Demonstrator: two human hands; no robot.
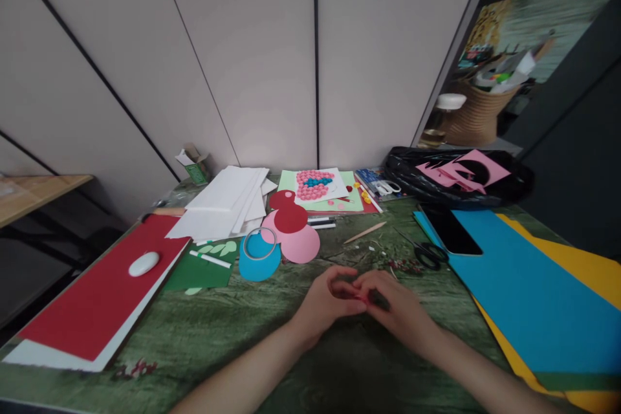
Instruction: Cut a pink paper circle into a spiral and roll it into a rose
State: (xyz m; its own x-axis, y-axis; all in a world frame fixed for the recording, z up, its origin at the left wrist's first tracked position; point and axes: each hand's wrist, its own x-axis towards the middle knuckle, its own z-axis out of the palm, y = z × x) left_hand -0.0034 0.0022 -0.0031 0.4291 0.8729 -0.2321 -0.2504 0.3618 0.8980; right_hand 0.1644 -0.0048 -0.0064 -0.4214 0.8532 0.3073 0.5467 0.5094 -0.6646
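Note:
My left hand (326, 303) and my right hand (394, 305) meet above the green wood-grain table (272, 349), with their fingertips pinched together. Between them shows a bit of a small pinkish-red piece (361, 297), perhaps paper; the fingers hide most of it. Just beyond the hands lie small red scraps (405, 265), a wooden stick (365, 233) and black-handled scissors (431, 255). To the left are a blue paper circle (259, 270) with a tape ring (247, 244) on it, pink circles (301, 246) and a dark red circle (291, 217).
At left are red sheets (97, 297) with a white mouse-shaped object (144, 264), green paper (194, 275) and white sheets (223, 194). A pink-and-blue dotted craft (315, 184) lies at the back. At right are blue sheets (528, 297), a phone (449, 229) and a black bag (407, 168).

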